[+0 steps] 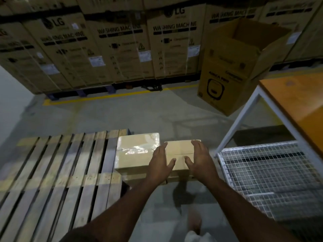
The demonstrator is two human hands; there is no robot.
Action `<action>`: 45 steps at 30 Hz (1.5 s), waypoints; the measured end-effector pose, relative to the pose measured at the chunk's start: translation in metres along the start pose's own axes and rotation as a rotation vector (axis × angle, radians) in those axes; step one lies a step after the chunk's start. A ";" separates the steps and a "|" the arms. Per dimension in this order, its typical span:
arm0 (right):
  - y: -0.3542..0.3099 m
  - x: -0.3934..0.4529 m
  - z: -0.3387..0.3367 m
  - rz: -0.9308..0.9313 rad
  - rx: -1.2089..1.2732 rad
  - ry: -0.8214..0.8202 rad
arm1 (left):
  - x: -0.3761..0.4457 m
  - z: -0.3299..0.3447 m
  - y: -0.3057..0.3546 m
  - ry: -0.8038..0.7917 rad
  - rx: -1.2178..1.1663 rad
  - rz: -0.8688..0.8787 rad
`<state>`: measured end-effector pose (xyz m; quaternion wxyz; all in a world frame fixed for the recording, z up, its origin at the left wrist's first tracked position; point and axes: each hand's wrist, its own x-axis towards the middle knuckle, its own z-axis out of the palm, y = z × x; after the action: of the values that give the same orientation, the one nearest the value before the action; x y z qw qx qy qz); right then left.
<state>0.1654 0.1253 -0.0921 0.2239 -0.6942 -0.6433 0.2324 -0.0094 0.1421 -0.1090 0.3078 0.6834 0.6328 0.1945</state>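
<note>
Right now I'm pressing the small box (180, 151) btwn left hand (161, 161) and right hand (199, 158), fingers straight, not curled. It's at the right edge of the pallet (61, 163), beside the taped box (138, 151). Prob. halfway: one box down, this one needing seating.

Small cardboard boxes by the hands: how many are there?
2. The taped box sits at the pallet's right end; the plain box is just right of it, between the left hand and right hand.
</note>
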 end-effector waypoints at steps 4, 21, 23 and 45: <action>0.047 0.050 0.013 0.039 -0.024 -0.084 | 0.048 0.039 -0.010 -0.042 -0.084 -0.163; 0.273 0.211 0.195 0.394 0.022 -0.257 | 0.239 0.254 -0.166 -0.148 -0.253 -0.618; 0.295 0.221 0.217 0.452 0.029 -0.272 | 0.248 0.273 -0.186 -0.127 -0.232 -0.654; 0.303 0.249 0.172 0.655 0.153 -0.035 | 0.275 0.258 -0.139 0.081 -0.402 -0.683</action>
<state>0.3156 0.3540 -0.4212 0.1780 -0.8411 -0.3706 0.3514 0.0899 0.3688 -0.4250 0.4574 0.3513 0.7846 0.2277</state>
